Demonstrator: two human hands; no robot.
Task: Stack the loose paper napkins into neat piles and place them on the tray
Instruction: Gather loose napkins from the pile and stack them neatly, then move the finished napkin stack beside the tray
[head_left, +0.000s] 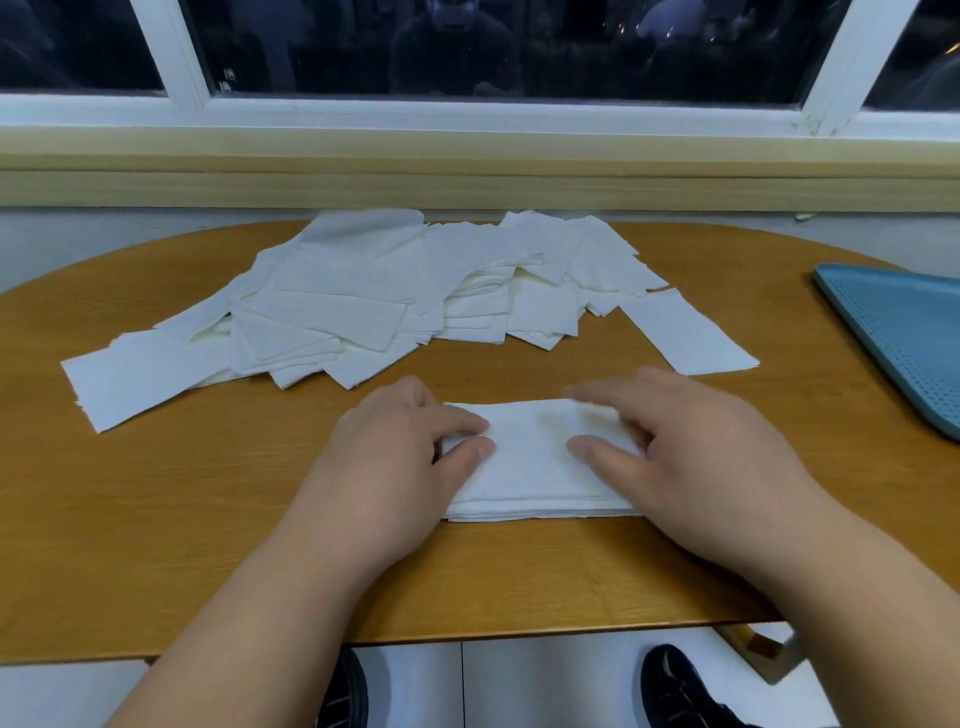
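A small neat stack of white napkins (535, 467) lies on the wooden table near its front edge. My left hand (400, 457) rests on the stack's left end, thumb and fingertips on the top sheet. My right hand (680, 447) lies over the right end with fingers spread and blurred by motion. A wide loose heap of white napkins (363, 306) spreads across the far side of the table. One single napkin (685, 332) lies apart to the right of the heap. The blue perforated tray (904, 338) sits at the table's right edge, partly cut off.
The oval wooden table (156, 493) stands against a wall under a white-framed window (467, 114). Below the front edge I see my dark shoes (675, 691) on a pale tiled floor.
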